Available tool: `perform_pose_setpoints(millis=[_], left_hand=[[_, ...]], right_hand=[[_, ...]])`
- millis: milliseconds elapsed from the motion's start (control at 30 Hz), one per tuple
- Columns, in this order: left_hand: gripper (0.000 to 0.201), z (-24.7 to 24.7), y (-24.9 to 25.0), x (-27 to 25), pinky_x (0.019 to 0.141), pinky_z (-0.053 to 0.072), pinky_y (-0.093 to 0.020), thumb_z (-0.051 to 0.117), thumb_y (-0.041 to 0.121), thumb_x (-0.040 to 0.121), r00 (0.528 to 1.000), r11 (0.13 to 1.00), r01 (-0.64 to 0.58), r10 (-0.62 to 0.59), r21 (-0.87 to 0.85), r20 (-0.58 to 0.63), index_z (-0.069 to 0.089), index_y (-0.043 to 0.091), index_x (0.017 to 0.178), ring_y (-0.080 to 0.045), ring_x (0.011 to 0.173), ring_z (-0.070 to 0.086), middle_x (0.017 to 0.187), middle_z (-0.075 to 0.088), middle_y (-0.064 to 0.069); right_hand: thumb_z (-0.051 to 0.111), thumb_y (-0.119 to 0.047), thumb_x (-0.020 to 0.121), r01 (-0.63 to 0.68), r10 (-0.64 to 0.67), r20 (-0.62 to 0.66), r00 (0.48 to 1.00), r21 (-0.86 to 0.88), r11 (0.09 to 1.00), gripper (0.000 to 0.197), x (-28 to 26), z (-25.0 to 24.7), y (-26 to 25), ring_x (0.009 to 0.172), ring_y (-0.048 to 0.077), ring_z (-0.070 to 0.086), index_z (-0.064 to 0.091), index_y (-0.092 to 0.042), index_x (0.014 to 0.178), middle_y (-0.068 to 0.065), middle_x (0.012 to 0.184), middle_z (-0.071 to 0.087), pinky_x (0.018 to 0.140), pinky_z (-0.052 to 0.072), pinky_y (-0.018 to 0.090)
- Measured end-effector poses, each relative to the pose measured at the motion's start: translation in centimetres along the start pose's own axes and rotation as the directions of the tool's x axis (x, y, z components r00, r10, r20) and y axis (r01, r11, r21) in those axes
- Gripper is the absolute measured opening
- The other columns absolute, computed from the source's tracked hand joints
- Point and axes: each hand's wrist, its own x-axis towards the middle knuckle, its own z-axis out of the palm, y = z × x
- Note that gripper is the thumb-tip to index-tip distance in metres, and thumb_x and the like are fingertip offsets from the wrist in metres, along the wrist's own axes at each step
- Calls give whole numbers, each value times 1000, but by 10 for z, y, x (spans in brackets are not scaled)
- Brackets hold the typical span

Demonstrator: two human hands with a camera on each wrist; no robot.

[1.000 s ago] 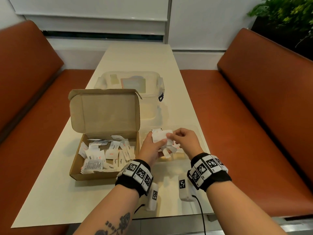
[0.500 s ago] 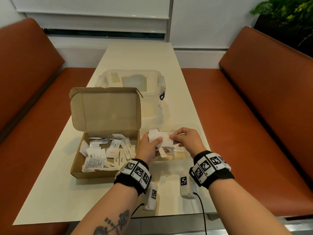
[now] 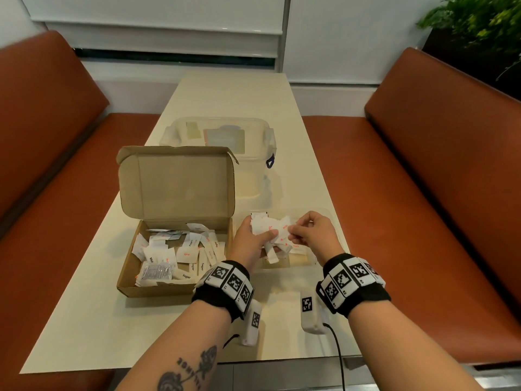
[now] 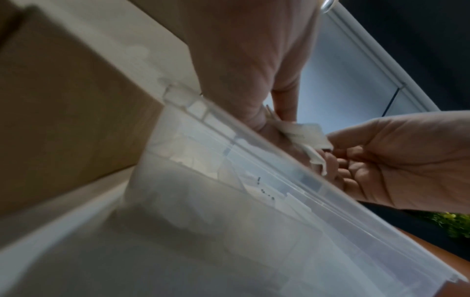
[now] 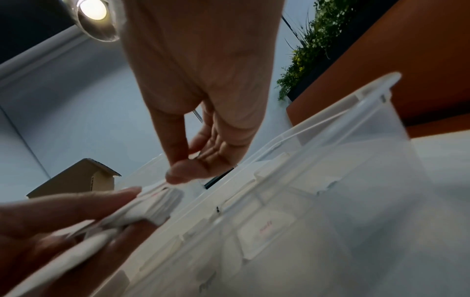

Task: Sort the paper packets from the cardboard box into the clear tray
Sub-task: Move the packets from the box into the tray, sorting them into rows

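An open cardboard box [image 3: 158, 289] at the table's near left holds several white paper packets [image 3: 180, 252]. Right of it lies the clear tray [image 3: 335, 235], with a few packets [image 3: 296, 248] in it. My left hand [image 3: 248, 244] hovers over the tray's left part and grips a bunch of white packets [image 3: 267, 228]; the same bunch [image 4: 305, 134] shows in the left wrist view. My right hand [image 3: 307, 231] pinches the right edge of that bunch between thumb and forefinger. In the right wrist view its fingertips [image 5: 183, 174] meet above the packets [image 5: 155, 209] and the tray [image 5: 330, 152].
A lidded clear plastic tub [image 3: 225, 142] stands behind the box's upright lid [image 3: 174, 184]. Orange bench seats [image 3: 423, 193] run along both sides of the cream table [image 3: 84, 320]. A plant [image 3: 473, 21] stands at the far right.
Both hands stay over the tray with the bunch of packets. The right hand's fingers have shifted slightly along the bunch's right edge; the bunch is spread a little more.
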Motion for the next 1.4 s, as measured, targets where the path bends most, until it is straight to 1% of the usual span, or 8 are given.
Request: perform_pose_setpoints(millis=[167, 300, 433, 700, 867, 1033, 1200, 1400], left_hand=[[37, -2, -1, 1, 83, 55, -52, 67, -2, 81, 1000, 997, -4, 3, 82, 13, 54, 27, 101, -30, 96, 67, 106, 65, -9], [41, -2, -4, -1, 85, 54, -55, 68, 1, 82, 1000, 996, -5, 4, 94, 13, 52, 21, 115, -31, 100, 66, 110, 64, -11], [38, -3, -7, 0, 86, 53, -57, 66, 1, 84, 997, 999, -31, 34, 43, -63, 52, 23, 112, -32, 104, 63, 113, 62, -13], [40, -4, -10, 0, 90, 50, -57, 67, 6, 85, 986, 997, -69, 73, 32, -150, 49, 25, 116, -33, 108, 60, 115, 61, -12], [40, -5, -11, 2, 89, 52, -55, 66, 6, 85, 987, 997, -68, 73, 44, -146, 49, 29, 113, -32, 109, 60, 116, 61, -11], [33, -6, -12, 4, 89, 51, -55, 67, 7, 84, 987, 994, -74, 85, 81, -139, 51, 32, 100, -32, 108, 60, 115, 61, -10], [36, -7, -15, 8, 90, 52, -51, 67, 7, 85, 987, 993, -69, 81, 94, -136, 53, 27, 111, -27, 104, 63, 110, 63, -6], [35, -7, -16, 9, 86, 54, -52, 66, 6, 85, 990, 993, -68, 80, 100, -116, 52, 31, 106, -26, 101, 64, 111, 64, -7]], right_hand=[[66, 3, 80, 20, -4, 116, 993, -138, 990, 30, 1, -4, -2, 69, 18, 60, 60, -11, 106, 5, 74, 55, 64, 53, 27], [66, -2, 81, 101, -67, 135, 989, -265, 959, 17, 0, -8, -5, 63, 10, 56, 67, -18, 85, 2, 68, 58, 55, 46, 15], [70, -7, 80, 69, -84, -29, 996, -339, 938, 12, 3, -21, 2, 55, 3, 54, 64, -17, 74, 0, 70, 65, 48, 39, 12], [73, -15, 75, 17, -72, -53, 996, -677, 736, 17, 6, -17, 23, 68, 14, 57, 63, -22, 63, -5, 69, 61, 57, 44, 24], [76, -22, 74, 19, -142, -87, 986, -788, 615, 7, 13, -12, 34, 99, 22, 51, 70, -21, 71, 4, 97, 59, 74, 44, 29], [73, -26, 78, 112, -158, 45, 986, -888, 447, 11, 15, -12, 37, 103, 20, 45, 66, -18, 78, 0, 100, 53, 73, 37, 25], [70, -33, 80, 245, -102, 227, 968, -940, 235, 23, 18, -17, 31, 112, 20, 39, 67, -21, 100, -3, 113, 51, 85, 42, 29], [65, -26, 85, 259, -141, 237, 961, -953, 159, 17, 20, -12, 32, 110, 21, 40, 67, -18, 99, 1, 112, 53, 84, 45, 30]])
